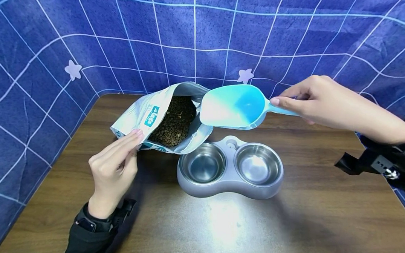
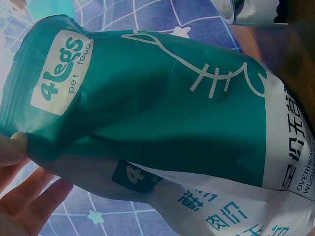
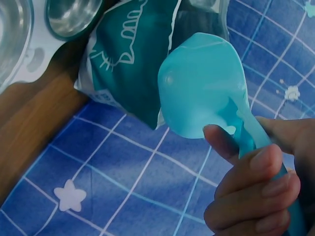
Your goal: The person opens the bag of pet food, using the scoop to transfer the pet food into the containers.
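Note:
A teal and white pet food bag (image 2: 172, 108), its mouth gaping, holds brown kibble (image 1: 175, 122). My left hand (image 1: 114, 164) pinches the bag's near edge between thumb and fingers. In my right hand (image 1: 318, 98) is the handle of a light blue scoop (image 1: 233, 106), which hangs beside the bag's mouth with its hollow showing and no kibble in it. The right wrist view shows the fingers curled round the handle. Below the scoop stands a grey double pet bowl (image 1: 230, 185) with two bare steel dishes.
The wooden table (image 1: 180, 233) carries the bag and the bowl. A blue cloth (image 1: 171, 26) with white grid lines and pale stars hangs behind and at the sides. Black straps and sleeves cover both wrists.

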